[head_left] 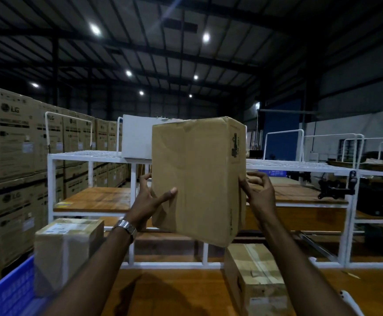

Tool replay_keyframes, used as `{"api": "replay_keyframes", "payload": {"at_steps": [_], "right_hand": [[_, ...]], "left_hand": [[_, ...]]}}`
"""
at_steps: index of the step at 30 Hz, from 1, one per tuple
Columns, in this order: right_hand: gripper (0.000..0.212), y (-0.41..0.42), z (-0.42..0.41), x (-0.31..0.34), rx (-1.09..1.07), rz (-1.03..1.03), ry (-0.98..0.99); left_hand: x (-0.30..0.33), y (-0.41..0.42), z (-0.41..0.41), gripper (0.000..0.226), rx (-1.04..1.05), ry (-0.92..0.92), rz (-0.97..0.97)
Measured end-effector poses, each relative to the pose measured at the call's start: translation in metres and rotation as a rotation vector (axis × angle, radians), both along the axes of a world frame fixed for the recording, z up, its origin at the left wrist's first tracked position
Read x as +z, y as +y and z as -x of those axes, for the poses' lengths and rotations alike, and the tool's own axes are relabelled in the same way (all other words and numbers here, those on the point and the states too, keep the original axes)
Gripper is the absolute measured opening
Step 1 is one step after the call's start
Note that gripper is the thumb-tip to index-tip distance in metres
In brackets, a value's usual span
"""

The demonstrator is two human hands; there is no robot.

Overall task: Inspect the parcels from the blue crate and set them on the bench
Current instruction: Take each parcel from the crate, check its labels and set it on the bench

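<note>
Holding a brown cardboard parcel (197,179) up in the air above the bench (174,293), the person has one hand on each side of it. The left hand (150,197) grips the parcel's lower left edge, thumb laid across the near face and the other fingers out of sight behind the box. A metal wristwatch (126,226) sits on that wrist. The right hand (257,191) touches the parcel's right edge with the thumb side, while its other fingers are loosely curled and stand off the cardboard, so how firmly it holds cannot be told. The parcel is tilted slightly, its crumpled near face towards the camera and a dark printed mark on its right side.

On the bench near its right edge lies a second taped parcel (254,281), directly below the raised one. At the bench's left edge a third parcel with a white label (67,252) stands beside the blue crate (10,290); whether it sits inside the crate cannot be told. Behind the bench stands a white metal rack (90,156) with wooden shelves, and a white box (137,137) rests on its top tier. Stacked printed cartons (10,142) fill the far left.
</note>
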State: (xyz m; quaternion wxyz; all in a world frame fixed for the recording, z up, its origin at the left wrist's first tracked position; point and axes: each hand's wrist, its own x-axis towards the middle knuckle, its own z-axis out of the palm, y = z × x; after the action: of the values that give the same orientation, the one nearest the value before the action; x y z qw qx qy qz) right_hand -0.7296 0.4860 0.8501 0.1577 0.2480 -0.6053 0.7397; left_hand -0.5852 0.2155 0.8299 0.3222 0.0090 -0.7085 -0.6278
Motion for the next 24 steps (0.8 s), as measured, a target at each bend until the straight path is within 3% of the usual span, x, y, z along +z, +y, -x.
{"api": "replay_keyframes", "payload": {"at_steps": [3, 7, 9, 11, 14, 16, 19, 20, 24], "right_hand": [[0.026, -0.007, 0.003, -0.005, -0.109, -0.085, 0.031], [0.077, -0.017, -0.02, -0.009, 0.105, -0.137, 0.006], [0.092, -0.017, -0.024, -0.013, 0.152, -0.138, 0.02], [0.082, -0.012, -0.022, -0.015, 0.194, -0.12, -0.047], [0.044, -0.004, -0.019, -0.02, 0.29, -0.058, -0.138], [0.036, -0.002, -0.018, -0.023, 0.335, -0.03, -0.147], [0.034, -0.001, -0.017, -0.027, 0.376, -0.008, -0.148], [0.036, 0.0, -0.017, -0.026, 0.377, -0.003, -0.146], [0.068, -0.002, -0.014, -0.022, 0.215, -0.033, -0.055]], "left_hand": [[-0.002, 0.009, 0.0, 0.102, 0.101, 0.022, 0.027], [-0.007, 0.02, -0.006, 0.101, 0.227, -0.02, 0.155], [-0.007, 0.025, -0.009, 0.081, 0.205, 0.002, 0.127], [-0.006, 0.022, -0.01, 0.057, 0.123, 0.069, 0.034], [-0.003, 0.011, -0.01, 0.045, 0.032, 0.15, 0.035], [0.0, 0.009, -0.013, 0.06, 0.011, 0.157, 0.096], [0.001, 0.001, -0.011, 0.135, -0.097, 0.046, 0.047], [0.0, 0.0, -0.012, 0.14, -0.142, 0.009, 0.044], [0.0, -0.006, -0.013, 0.116, -0.13, -0.002, 0.046]]}}
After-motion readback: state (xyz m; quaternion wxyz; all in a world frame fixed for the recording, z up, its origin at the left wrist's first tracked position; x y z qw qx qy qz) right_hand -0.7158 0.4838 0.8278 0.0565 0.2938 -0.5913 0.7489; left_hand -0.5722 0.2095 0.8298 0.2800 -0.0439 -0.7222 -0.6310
